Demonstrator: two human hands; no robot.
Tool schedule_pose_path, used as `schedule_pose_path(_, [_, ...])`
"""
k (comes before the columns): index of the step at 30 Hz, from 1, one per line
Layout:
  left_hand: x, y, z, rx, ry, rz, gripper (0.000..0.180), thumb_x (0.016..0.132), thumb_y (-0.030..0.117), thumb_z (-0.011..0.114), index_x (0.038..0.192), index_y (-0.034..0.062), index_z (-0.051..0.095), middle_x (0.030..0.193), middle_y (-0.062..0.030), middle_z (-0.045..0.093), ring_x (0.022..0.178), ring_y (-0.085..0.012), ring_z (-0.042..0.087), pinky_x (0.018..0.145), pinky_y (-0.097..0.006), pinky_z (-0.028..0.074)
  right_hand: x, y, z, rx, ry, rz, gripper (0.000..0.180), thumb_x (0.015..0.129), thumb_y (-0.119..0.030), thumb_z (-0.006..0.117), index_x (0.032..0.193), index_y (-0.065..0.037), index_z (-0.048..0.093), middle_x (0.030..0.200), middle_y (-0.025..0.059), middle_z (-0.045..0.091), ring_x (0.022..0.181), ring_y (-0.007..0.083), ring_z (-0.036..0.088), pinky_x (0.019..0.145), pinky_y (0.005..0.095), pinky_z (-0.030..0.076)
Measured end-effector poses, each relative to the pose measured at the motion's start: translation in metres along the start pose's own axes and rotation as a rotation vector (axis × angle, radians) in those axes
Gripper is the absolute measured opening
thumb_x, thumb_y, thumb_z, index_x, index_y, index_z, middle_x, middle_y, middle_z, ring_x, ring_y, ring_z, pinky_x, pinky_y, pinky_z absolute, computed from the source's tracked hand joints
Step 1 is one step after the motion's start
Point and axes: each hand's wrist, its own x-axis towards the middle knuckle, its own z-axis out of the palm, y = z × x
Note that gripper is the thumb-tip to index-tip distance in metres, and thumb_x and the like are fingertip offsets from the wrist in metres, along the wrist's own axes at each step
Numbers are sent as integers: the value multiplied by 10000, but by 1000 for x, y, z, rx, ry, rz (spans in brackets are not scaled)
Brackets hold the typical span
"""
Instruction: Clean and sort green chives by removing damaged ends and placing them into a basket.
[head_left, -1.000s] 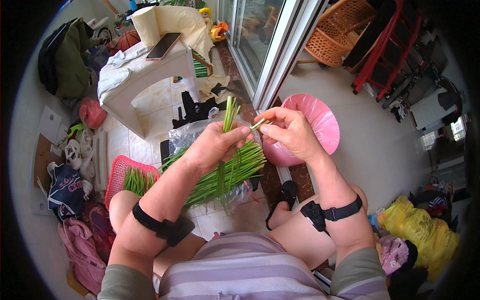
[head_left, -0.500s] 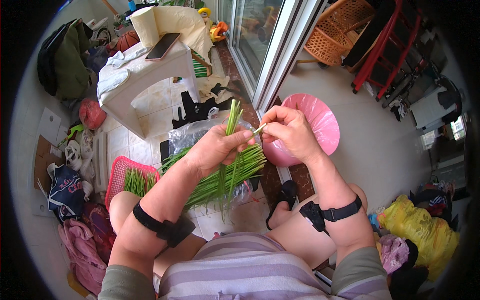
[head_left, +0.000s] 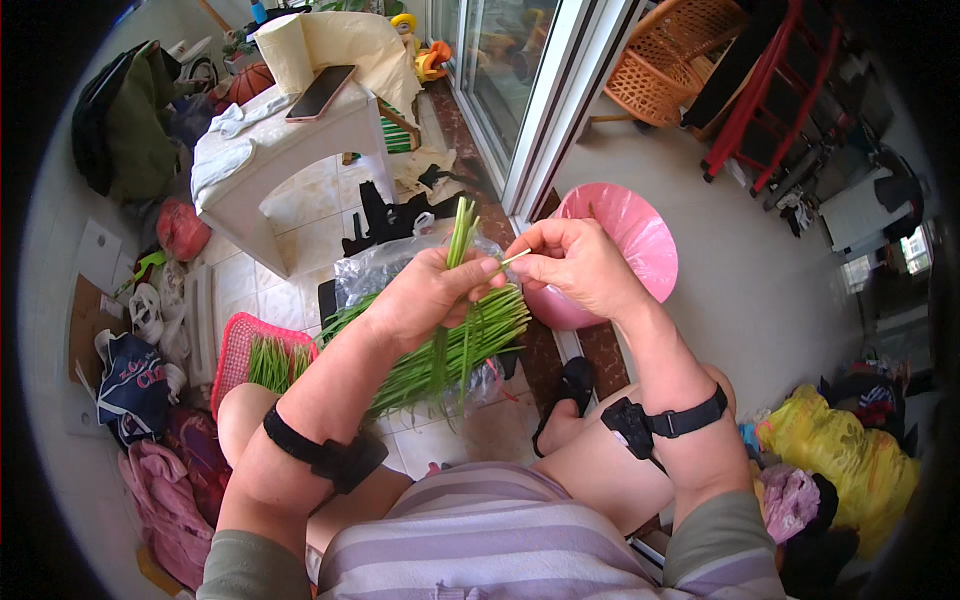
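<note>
My left hand (head_left: 420, 298) is closed around a small bunch of green chives (head_left: 462, 232), their pale cut ends pointing up and their leaves hanging below. My right hand (head_left: 588, 268) faces it, thumb and index finger pinched at one thin chive stalk (head_left: 516, 256) that slants out beside my left thumb. Beneath both hands lies a large heap of loose chives (head_left: 490, 330) on a clear plastic sheet (head_left: 362, 266). More chives (head_left: 272, 364) lie in a pink mesh basket (head_left: 236, 350) to the left. A pink bin (head_left: 660, 240) with a thin plastic liner stands just behind my right hand.
A white stool (head_left: 225, 190) at the back left bears a phone (head_left: 320, 92), cloths and a paper roll. The sliding door frame (head_left: 560, 125) rises beyond the bin. Bags and clothes line the left wall; a yellow bag (head_left: 840, 465) lies at right.
My right hand has shifted slightly left, bringing its pinching fingers closer to my left hand. The left hand keeps its hold on the chives.
</note>
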Motion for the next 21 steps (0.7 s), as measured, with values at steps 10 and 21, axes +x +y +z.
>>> schedule_pose_path(10, [-2, 3, 0, -22, -29, -23, 200, 911, 288, 595, 851, 97, 605, 670, 63, 457, 481, -27, 312, 434, -188, 212, -1, 5, 1, -64, 17, -91, 112, 829, -20, 614, 927, 30, 634, 818, 14, 636, 748, 60, 583, 658, 209, 471])
schedule_pose_path(21, [1, 2, 3, -15, -13, -27, 196, 906, 280, 604, 854, 91, 608, 665, 59, 463, 482, -28, 325, 434, -192, 218, -1, 6, -10, -72, 176, -137, 80, 790, -43, 631, 843, 15, 647, 755, 22, 641, 692, 69, 587, 623, 213, 471])
